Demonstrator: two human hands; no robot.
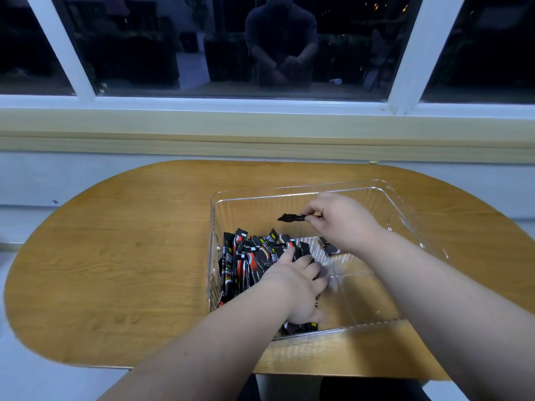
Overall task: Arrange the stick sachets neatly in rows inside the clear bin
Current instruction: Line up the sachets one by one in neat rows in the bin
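Note:
A clear bin stands on the right half of a wooden table. Several black stick sachets with red and white print lie packed side by side along the bin's left wall. My left hand rests on the right side of that stack, fingers spread over the sachets. Above the middle of the bin, my right hand pinches one black sachet by its end, so it points left. Another sachet lies on the bin floor under my right wrist, partly hidden.
The oval wooden table has bare top to the left of the bin. Behind it run a pale wall ledge and a dark window with white frames. The table's front edge is close below the bin.

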